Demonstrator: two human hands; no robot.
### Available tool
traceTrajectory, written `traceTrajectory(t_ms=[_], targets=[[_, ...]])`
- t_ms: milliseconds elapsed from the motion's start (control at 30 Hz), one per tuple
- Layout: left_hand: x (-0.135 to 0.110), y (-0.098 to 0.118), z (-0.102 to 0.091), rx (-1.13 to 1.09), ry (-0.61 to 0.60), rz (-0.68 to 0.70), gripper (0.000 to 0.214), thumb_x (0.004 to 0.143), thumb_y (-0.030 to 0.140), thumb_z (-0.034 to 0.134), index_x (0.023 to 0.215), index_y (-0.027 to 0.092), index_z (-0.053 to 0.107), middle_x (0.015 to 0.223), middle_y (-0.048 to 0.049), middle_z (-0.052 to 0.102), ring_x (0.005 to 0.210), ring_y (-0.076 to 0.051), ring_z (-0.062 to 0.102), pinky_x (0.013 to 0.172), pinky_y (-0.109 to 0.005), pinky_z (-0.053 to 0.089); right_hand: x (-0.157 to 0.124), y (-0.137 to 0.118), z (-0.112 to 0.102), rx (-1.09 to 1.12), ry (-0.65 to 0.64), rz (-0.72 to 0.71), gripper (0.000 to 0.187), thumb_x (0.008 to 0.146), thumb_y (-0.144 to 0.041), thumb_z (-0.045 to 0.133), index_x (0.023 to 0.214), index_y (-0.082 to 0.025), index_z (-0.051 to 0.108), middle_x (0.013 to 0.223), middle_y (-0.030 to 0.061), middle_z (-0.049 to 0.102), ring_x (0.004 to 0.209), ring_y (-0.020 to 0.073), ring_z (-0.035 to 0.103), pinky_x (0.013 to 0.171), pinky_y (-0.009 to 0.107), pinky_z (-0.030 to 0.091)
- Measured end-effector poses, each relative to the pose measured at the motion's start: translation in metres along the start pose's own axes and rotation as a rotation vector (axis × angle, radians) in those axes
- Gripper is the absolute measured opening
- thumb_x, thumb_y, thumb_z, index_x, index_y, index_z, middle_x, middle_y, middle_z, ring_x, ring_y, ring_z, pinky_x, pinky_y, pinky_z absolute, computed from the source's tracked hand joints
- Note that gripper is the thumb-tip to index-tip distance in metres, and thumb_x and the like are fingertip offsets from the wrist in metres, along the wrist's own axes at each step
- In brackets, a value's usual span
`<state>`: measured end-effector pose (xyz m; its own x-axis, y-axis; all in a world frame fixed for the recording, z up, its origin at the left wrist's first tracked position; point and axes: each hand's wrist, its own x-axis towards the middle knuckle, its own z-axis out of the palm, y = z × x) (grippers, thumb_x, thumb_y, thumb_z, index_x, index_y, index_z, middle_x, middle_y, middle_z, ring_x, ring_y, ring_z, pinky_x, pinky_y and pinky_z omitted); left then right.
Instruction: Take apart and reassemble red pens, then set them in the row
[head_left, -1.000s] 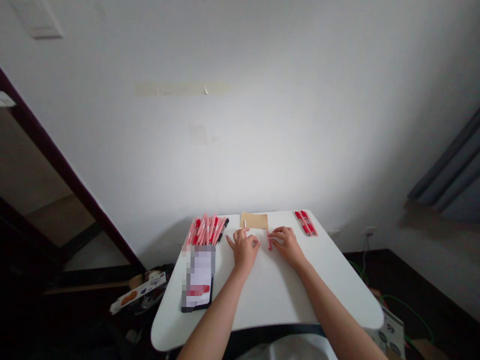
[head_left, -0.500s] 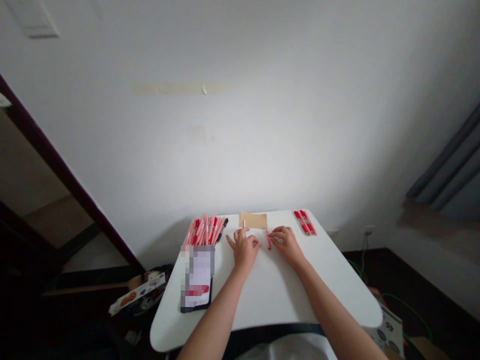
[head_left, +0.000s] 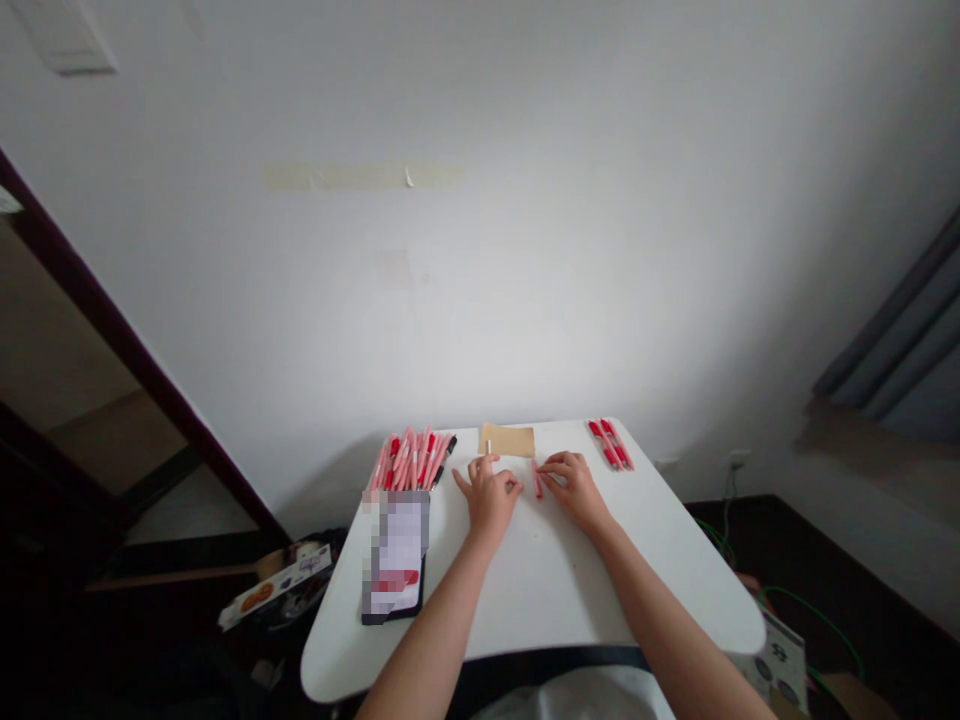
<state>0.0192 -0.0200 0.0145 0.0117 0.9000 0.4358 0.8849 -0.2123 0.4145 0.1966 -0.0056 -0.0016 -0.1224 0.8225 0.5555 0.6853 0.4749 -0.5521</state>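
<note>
The right hand (head_left: 574, 490) presses its fingers together on a red pen (head_left: 537, 480) lying at their tips; the left hand (head_left: 489, 495) curls loosely, grip unclear. Beyond the right fingers lie a few pens (head_left: 611, 445), seemingly done; left of the left fingers, a far bigger pile (head_left: 411, 462) seemingly remains

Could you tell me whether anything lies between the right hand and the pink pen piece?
Nothing visible does: the right hand touches the pink pen piece with its fingertips; the left hand lies on the other side.
</note>
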Motion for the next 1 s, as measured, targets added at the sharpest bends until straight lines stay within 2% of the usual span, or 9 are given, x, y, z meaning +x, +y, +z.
traceTrajectory(t_ms=[433, 700, 867, 1000], targets=[[0.0, 0.003, -0.004, 0.006, -0.026, -0.042, 0.006, 0.07, 0.032, 0.073, 0.074, 0.029, 0.07, 0.123, -0.0022, 0.055, 0.122, -0.025, 0.039, 0.109, -0.067, 0.012, 0.001, 0.003, 0.0, -0.01, -0.003, 0.001, 0.023, 0.087, -0.032, 0.052, 0.093, -0.026, 0.073, 0.096, 0.0079, 0.064, 0.096, 0.0236, 0.053, 0.087, 0.039, 0.043], [0.0, -0.003, -0.006, 0.01, 0.105, -0.059, 0.011, 0.075, 0.032, 0.067, 0.085, 0.028, 0.069, 0.116, -0.0042, 0.059, 0.118, -0.024, 0.044, 0.108, -0.061, 0.02, 0.0, 0.006, 0.002, -0.078, 0.019, 0.042, 0.022, 0.086, -0.025, 0.052, 0.096, -0.025, 0.072, 0.096, 0.0082, 0.065, 0.094, 0.0234, 0.053, 0.085, 0.039, 0.044], [0.001, -0.011, -0.014, 0.086, 0.118, -0.083, 0.015, 0.078, 0.031, 0.061, 0.091, 0.026, 0.068, 0.116, -0.006, 0.058, 0.117, -0.025, 0.043, 0.106, -0.057, 0.021, -0.002, 0.006, 0.004, -0.189, -0.01, 0.08, 0.022, 0.083, -0.021, 0.056, 0.095, -0.027, 0.072, 0.099, 0.0076, 0.066, 0.095, 0.0238, 0.053, 0.084, 0.038, 0.042], [0.0, -0.014, -0.018, 0.175, 0.137, -0.088, 0.018, 0.08, 0.031, 0.057, 0.092, 0.026, 0.069, 0.116, -0.0069, 0.057, 0.118, -0.028, 0.04, 0.105, -0.059, 0.019, -0.002, 0.005, 0.003, -0.212, -0.03, 0.083, 0.021, 0.082, -0.021, 0.057, 0.094, -0.028, 0.073, 0.1, 0.0063, 0.065, 0.095, 0.0228, 0.054, 0.083, 0.036, 0.042]])
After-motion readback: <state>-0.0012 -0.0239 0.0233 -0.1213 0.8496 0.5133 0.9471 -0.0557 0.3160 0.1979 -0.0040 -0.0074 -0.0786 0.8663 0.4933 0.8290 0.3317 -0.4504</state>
